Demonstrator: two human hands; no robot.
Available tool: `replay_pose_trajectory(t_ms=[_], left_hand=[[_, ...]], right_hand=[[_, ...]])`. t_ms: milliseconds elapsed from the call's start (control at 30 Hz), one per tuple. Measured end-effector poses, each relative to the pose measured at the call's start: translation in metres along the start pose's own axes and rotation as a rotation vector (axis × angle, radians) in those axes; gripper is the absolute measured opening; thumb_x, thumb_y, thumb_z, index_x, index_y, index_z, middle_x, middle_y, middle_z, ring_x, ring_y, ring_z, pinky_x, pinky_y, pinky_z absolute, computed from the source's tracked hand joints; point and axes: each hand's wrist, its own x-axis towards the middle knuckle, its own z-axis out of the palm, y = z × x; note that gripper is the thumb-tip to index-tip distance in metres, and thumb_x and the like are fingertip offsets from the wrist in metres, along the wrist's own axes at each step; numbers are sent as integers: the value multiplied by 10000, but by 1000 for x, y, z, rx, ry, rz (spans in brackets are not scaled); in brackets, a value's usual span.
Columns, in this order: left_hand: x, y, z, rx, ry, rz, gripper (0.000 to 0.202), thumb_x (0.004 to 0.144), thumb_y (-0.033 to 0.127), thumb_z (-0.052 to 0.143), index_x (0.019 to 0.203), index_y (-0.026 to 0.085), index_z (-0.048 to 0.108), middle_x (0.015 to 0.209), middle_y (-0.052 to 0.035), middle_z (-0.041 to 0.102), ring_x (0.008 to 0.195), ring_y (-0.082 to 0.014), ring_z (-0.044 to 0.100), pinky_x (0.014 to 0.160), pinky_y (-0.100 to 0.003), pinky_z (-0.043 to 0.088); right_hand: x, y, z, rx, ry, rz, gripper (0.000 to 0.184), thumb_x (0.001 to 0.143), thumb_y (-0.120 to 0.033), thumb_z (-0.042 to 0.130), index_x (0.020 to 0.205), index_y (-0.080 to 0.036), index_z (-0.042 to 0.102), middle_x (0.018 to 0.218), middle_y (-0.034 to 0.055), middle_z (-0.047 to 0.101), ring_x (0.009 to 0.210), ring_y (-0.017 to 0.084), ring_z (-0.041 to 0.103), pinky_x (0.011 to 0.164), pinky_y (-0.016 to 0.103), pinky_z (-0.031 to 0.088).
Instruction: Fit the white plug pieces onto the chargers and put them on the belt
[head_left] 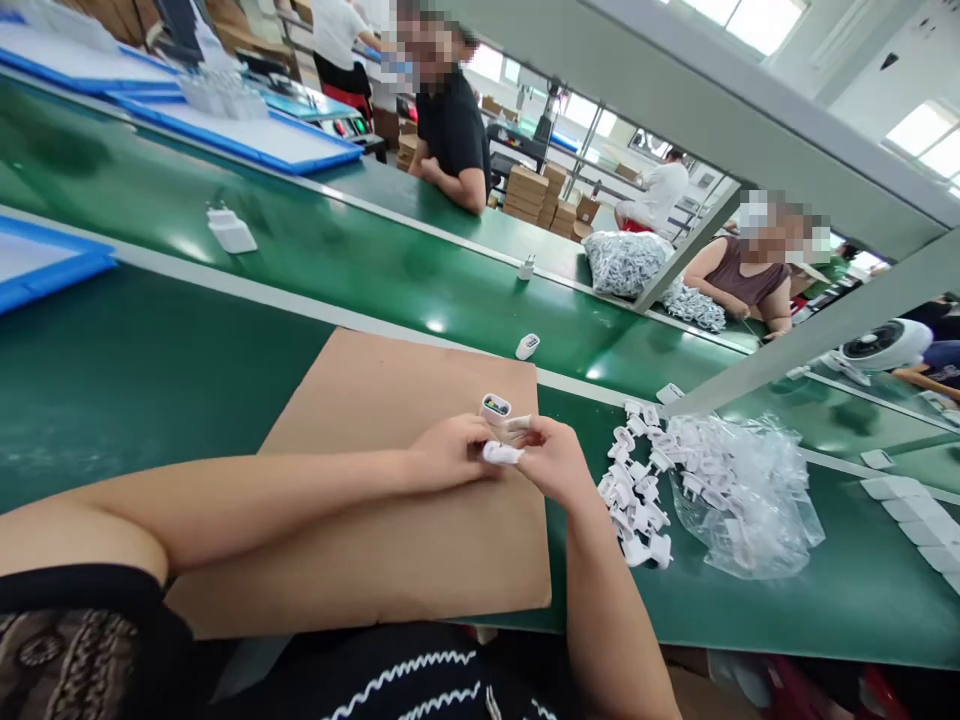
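Above the brown cardboard sheet, my left hand (450, 452) has its fingers closed on a small white charger housing (496, 407). The housing's open end faces up, and a circuit board shows inside. Close on the right is my right hand (559, 462), its thumb and forefinger brought near the left fingertips. White material (502, 453) covers or sits at those right fingertips; whether it is finger covers or a plastic part I cannot tell. Anything small between the hands is hidden. The cardboard sheet (375, 590) lies flat on the green table under both forearms.
Right of the cardboard lie a pile of white plug parts (636, 500) and a clear plastic bag (750, 500) of more. White chargers (232, 232) stand on the green conveyor (360, 255). A slanted grey post (810, 320) rises at right. Co-workers sit across, near blue-rimmed trays (300, 160).
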Motion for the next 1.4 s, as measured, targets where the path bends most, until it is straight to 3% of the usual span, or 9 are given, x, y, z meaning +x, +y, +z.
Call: replay_pose_trajectory(t_ms=[100,200,333,533,767,967,1100,1233,1400], left_hand=[[-7,4,-19,100,109,88,210,851,406,779,1005,263,759,998,-58,767,947,-230,692,855,-362,560],[13,-9,-47,180,294,43,283,866,462,758,1069,265,751,1018,-63,766,941,-228,686,834,-348,555],[79,-54,-97,361,500,-269,381,858,488,716,1137,228,727,1092,-80,749,996,-246,656,798,-317,522],[141,-114,-149,494,516,-496,262,810,383,697,1003,205,707,1014,-94,744,1046,-296,623,853,-362,482],[135,-116,-124,711,768,-427,726,799,433,717,1425,144,492,1556,-226,436,1462,-445,319,1168,-593,280],[165,-120,-83,529,140,-192,755,770,430,742,1431,142,517,1498,-191,543,1410,-366,470,1165,-465,395],[180,-111,-73,494,88,-255,423,776,287,706,1177,157,679,1188,-152,730,1108,-322,668,994,-414,526],[161,-75,-83,496,207,-232,390,854,281,631,1223,160,659,1225,-144,706,1120,-302,651,963,-389,534],[79,3,-79,304,156,-104,375,891,374,628,1249,260,632,1163,-30,717,918,-199,694,775,-280,551]], right_hand=[[14,33,-25,78,331,73,376,888,-462,623,1151,-220,741,1122,112,759,1023,301,688,935,439,509],[26,69,-49,-391,566,352,510,909,-398,597,1353,-151,638,1373,234,632,1362,426,492,1137,613,312],[30,97,-57,-613,440,737,504,918,-312,572,1355,-63,604,1399,310,553,1380,498,443,1099,671,324],[25,101,-57,-556,417,577,409,861,-152,536,1226,-95,711,1381,257,481,1147,389,632,979,481,493],[24,96,-52,-352,523,388,321,862,-202,569,1120,-94,727,1354,234,485,1127,319,623,1037,427,467],[32,80,-30,-157,493,183,168,888,-270,559,946,-190,694,1027,116,662,1038,286,604,993,428,460],[32,74,-19,-22,480,191,193,893,-365,532,915,-205,638,1006,96,632,861,251,607,826,414,490],[34,72,-19,150,436,206,281,806,-477,643,854,-201,640,887,56,628,764,214,588,727,355,472],[37,70,-20,408,332,230,363,676,-486,762,835,-169,685,669,-5,580,591,146,481,584,292,387]])
